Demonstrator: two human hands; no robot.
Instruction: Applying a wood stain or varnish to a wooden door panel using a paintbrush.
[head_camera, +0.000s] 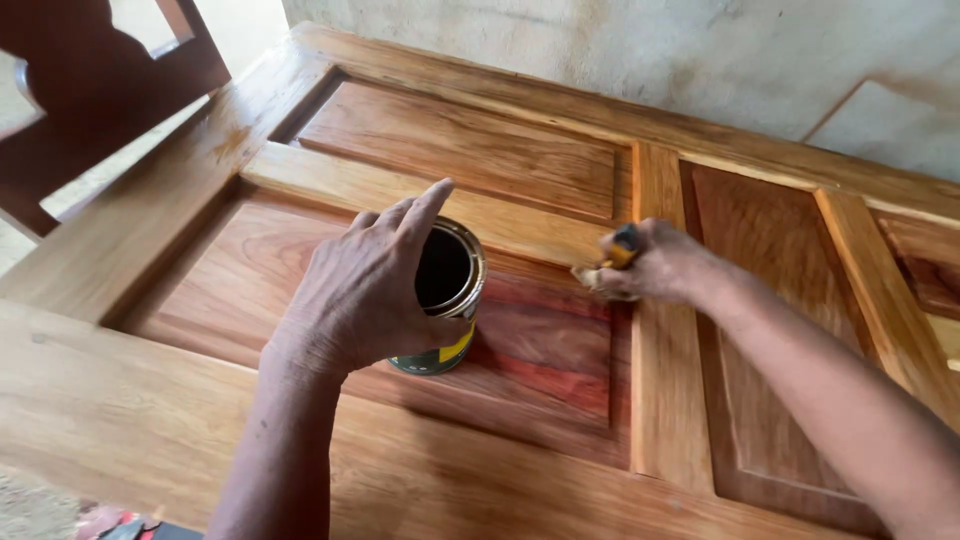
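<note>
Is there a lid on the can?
No, the can is open at the top, showing its dark inside, while the left hand grips its side on the wooden door.

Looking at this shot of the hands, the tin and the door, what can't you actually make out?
Head view:
- Tin: the left hand covers its near side; the inside is too dark to see any level.
- Brush: the right hand hides most of it.
- Wooden door: cut off by the right and bottom edges.
</note>
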